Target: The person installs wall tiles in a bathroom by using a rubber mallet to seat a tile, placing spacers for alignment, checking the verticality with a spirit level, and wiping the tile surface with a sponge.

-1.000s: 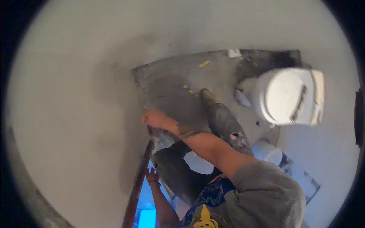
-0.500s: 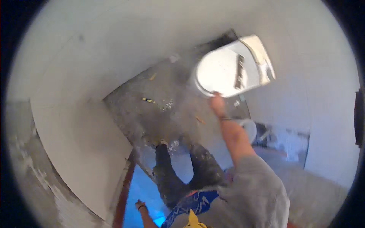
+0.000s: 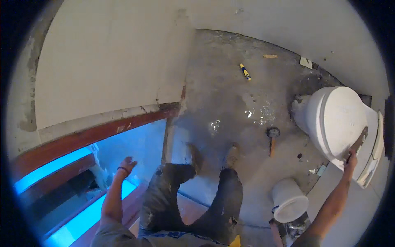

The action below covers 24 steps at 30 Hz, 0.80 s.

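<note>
A white toilet (image 3: 343, 117) with its lid down stands at the right. On the lid's rear part lies a long, narrow flat tool (image 3: 360, 140), dark with pale patches and somewhat like a trowel. My right hand (image 3: 350, 159) reaches over the toilet, with its fingers closed round the tool's near end. Out to the left, my left hand (image 3: 128, 164) hangs in the air above the blue-lit doorway area, holding nothing, with its fingers apart and slightly bent.
A black-headed mallet (image 3: 272, 132) with a wooden handle lies on the wet concrete floor (image 3: 230, 103). Farther off are a yellow and dark tube-shaped object (image 3: 245, 72) and a wooden strip (image 3: 270, 56). A white bucket (image 3: 290, 201) stands near my right arm. Red-brown door framing (image 3: 90, 138) runs left.
The view has turned left, so the toilet sits farther right in it. My right hand has shifted from the lid's front edge to the flat tool. My left arm reaches farther forward.
</note>
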{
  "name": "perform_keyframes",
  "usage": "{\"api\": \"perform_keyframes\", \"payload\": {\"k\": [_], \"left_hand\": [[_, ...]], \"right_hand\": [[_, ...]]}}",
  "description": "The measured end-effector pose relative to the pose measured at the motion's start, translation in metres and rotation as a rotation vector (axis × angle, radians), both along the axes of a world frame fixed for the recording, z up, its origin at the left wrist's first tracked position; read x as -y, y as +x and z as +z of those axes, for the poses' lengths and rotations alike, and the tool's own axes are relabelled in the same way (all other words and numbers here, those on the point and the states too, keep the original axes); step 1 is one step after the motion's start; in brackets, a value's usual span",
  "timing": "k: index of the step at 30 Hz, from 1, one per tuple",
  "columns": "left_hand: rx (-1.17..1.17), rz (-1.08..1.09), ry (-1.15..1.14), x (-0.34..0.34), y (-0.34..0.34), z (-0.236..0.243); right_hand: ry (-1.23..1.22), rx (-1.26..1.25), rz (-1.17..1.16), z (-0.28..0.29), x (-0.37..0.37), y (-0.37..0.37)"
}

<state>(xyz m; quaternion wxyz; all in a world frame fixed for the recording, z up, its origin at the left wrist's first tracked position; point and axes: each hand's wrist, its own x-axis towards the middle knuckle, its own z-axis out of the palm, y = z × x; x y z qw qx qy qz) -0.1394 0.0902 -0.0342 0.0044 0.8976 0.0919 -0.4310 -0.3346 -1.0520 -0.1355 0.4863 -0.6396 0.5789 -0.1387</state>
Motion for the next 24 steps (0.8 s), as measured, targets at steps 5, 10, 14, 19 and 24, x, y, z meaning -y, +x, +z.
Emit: {"api": "perform_keyframes", "payload": {"k": [5, 10, 14, 19, 24], "left_hand": [[0.043, -0.129, -0.519, 0.158, 0.08, -0.09], [0.291, -0.691, -0.936, 0.26, 0.123, -0.119], [0.609, -0.722, -0.895, 0.23, 0.11, -0.123], [0.735, -0.78, -0.802, 0.176, 0.08, -0.102], [0.948, -0.774, -0.958, 0.148, 0.07, -0.079]], "right_hand": [[-0.318, 0.376, 0.252, 0.04, -0.195, 0.12], [-0.244, 0.395, 0.711, -0.015, -0.501, 0.313], [-0.055, 0.845, 1.038, -0.09, -0.708, 0.438], [0.225, 0.955, 1.089, -0.14, -0.849, 0.474], [0.099, 1.003, 1.051, -0.166, -0.895, 0.493]]}}
